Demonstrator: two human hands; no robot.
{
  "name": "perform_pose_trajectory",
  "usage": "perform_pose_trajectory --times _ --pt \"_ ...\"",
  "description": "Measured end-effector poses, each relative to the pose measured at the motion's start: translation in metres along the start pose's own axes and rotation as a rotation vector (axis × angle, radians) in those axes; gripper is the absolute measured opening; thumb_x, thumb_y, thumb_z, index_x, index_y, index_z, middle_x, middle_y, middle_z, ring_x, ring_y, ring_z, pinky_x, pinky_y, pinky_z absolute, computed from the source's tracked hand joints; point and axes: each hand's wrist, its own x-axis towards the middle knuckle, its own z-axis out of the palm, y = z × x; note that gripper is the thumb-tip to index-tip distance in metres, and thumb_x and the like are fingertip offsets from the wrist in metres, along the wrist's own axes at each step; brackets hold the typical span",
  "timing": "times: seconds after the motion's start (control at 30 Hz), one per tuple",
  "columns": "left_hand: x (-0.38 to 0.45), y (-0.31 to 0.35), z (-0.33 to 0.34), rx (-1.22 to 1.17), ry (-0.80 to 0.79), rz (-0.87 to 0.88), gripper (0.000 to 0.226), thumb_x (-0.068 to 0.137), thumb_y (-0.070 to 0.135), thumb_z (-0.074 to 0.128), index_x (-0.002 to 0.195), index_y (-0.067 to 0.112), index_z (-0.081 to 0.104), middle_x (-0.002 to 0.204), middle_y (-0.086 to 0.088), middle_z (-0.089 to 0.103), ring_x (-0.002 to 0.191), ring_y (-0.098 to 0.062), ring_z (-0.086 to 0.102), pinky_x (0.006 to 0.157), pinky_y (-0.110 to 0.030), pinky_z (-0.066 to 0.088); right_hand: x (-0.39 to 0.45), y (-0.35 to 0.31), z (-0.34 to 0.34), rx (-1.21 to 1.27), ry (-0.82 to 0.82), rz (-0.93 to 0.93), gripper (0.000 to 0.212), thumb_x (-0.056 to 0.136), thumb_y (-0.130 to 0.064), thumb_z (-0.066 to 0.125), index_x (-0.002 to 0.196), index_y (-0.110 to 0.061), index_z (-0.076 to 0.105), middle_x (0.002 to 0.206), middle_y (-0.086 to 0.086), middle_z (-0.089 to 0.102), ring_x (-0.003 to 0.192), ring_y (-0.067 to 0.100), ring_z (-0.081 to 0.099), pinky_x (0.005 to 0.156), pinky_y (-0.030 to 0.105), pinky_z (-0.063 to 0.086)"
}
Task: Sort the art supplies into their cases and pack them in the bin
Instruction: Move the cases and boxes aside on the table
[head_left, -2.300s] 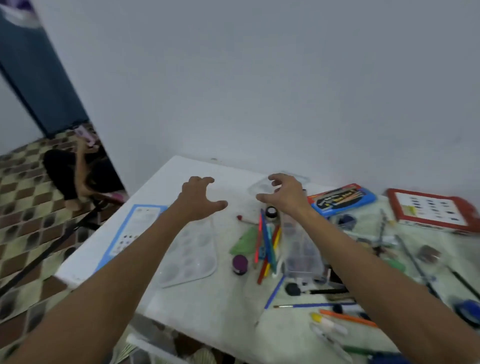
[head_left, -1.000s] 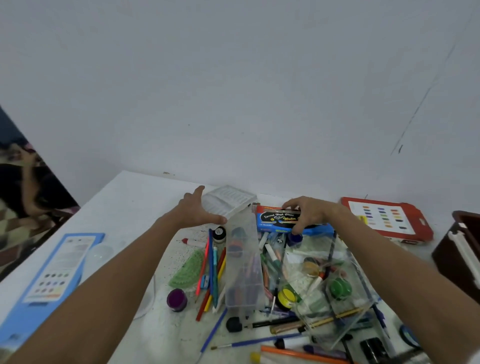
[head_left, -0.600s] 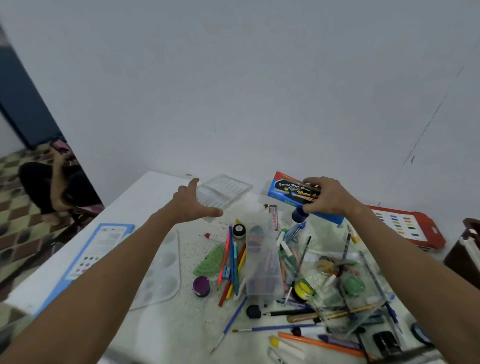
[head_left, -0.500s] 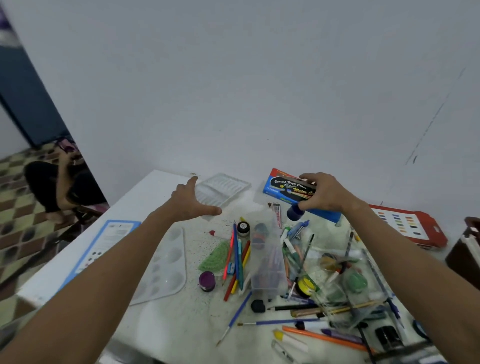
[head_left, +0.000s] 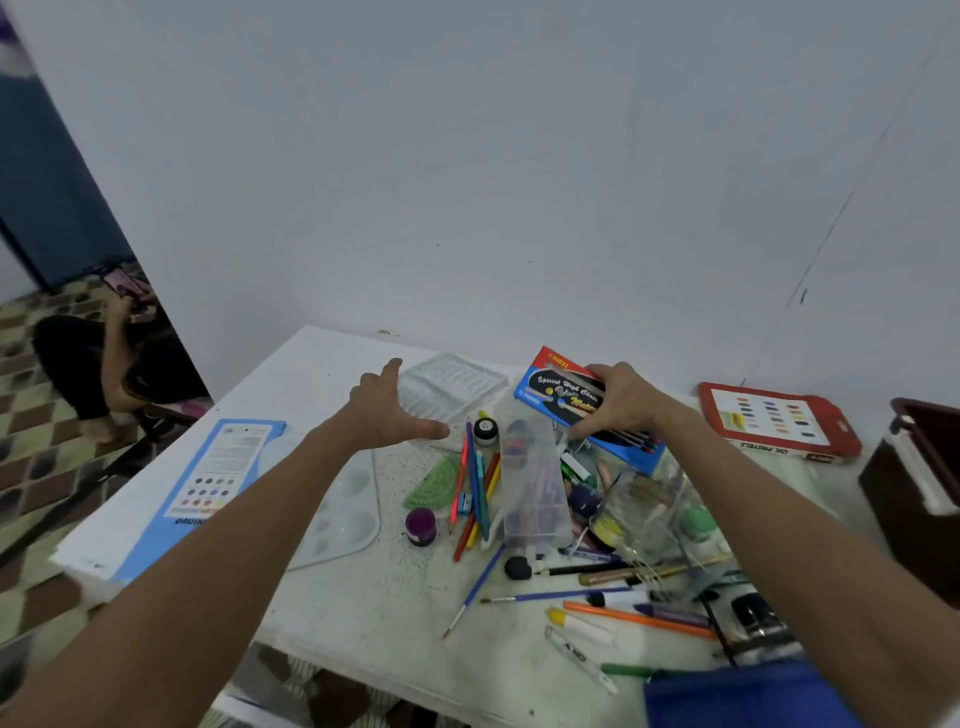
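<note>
The blue pencil box (head_left: 587, 410) is gripped in the right hand (head_left: 621, 402), raised above the clutter on the surface (head_left: 363, 597). The left hand (head_left: 387, 410) is spread empty beside a clear tray (head_left: 452, 387). If tilted, its contents could be spilled. "NISKI" and "Special High Class" can be read; "OIL PASTELS" is printed on the red case (head_left: 774, 421).

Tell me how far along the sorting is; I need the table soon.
Barely begun. Nothing looks packed. The right hand holds the blue box; the left hand is open, empty. Pencils, brushes and paint jars lie loose; the bin waits at right.
</note>
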Motion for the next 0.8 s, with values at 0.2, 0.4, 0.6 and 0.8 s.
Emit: perform_pose_trajectory --times 0.2,0.4,0.6,0.8 --pt "-0.014 -0.01 -0.022 0.035 0.118 -0.084 0.128 0.058 0.062 0.081 0.153 0.021 0.006 0.148 -0.016 0.026 0.138 -0.034 0.026 0.108 -0.048 0.031 0.003 -0.056 0.011 0.059 0.033 -0.078 0.08 0.041 -0.056 0.086 0.105 -0.018 0.057 0.104 0.007 0.062 0.08 0.015 0.066 0.072 0.033 0.059" --pt "-0.048 -0.088 -0.075 -0.019 0.273 -0.314 0.128 0.052 0.066 0.08 0.151 0.021 0.012 0.144 -0.016 0.028 0.134 -0.035 0.031 0.107 -0.047 0.035 0.014 -0.153 0.069 0.207 0.002 -0.184 0.09 0.061 -0.046 0.085 0.134 -0.017 0.041 0.111 0.0 0.06 0.093 0.015 0.06 0.075 0.025 0.047" --pt "-0.087 -0.171 -0.092 -0.074 0.319 -0.478 0.125 0.044 0.074 0.077 0.145 0.021 0.024 0.147 -0.014 0.035 0.135 -0.033 0.032 0.105 -0.045 0.035 0.016 -0.225 0.155 0.134 -0.034 -0.184 0.067 0.063 -0.058 0.077 0.109 -0.014 0.054 0.099 0.001 0.061 0.088 0.019 0.057 0.07 0.029 0.046" --pt "-0.098 -0.2 -0.067 -0.049 0.263 -0.618 0.124 0.057 0.072 0.075 0.15 0.018 0.012 0.151 -0.021 0.019 0.14 -0.039 0.018 0.111 -0.055 0.026 0.013 -0.248 0.217 0.014 -0.002 -0.082 0.079 0.068 -0.062 0.068 0.123 -0.01 0.046 0.116 0.01 0.05 0.111 0.029 0.047 0.079 0.035 0.046"
